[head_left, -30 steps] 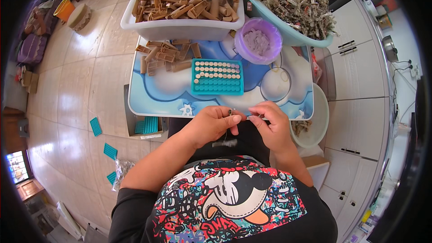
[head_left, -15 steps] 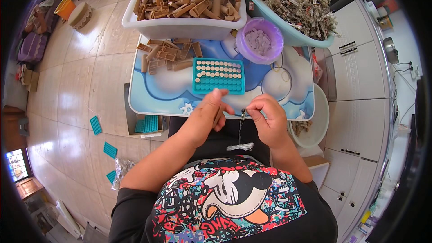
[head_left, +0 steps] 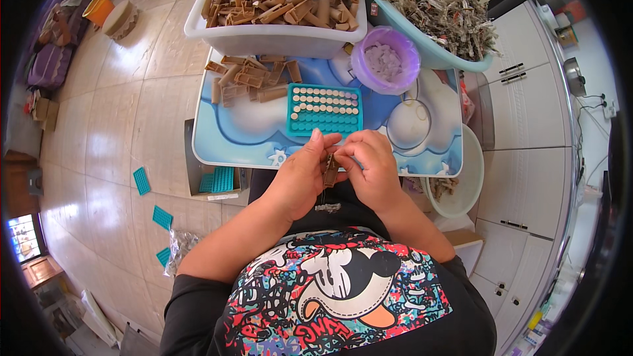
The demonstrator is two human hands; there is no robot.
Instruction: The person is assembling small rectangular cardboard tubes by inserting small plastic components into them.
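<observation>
My left hand (head_left: 300,175) and my right hand (head_left: 369,168) meet over my lap, just in front of the low blue table (head_left: 231,125). Together they pinch a small brown cardboard tube (head_left: 329,170), held upright between the fingertips. Straight beyond the hands lies a teal tray (head_left: 324,110) with rows of round holes, partly filled with pale caps. A small pale scrap (head_left: 328,208) rests on my lap below the hands.
A white tub (head_left: 264,33) heaped with brown cardboard tubes and a light blue basin (head_left: 428,59) of grey sticks stand at the back. A purple bowl (head_left: 386,59) sits between them. Loose tubes (head_left: 244,79) lie on the table; a white bowl (head_left: 461,184) sits at right. Teal trays (head_left: 142,181) lie on the floor.
Both hands closed together on the brown tube and shifted slightly left; earlier the right hand held a thin stick apart from the left hand.
</observation>
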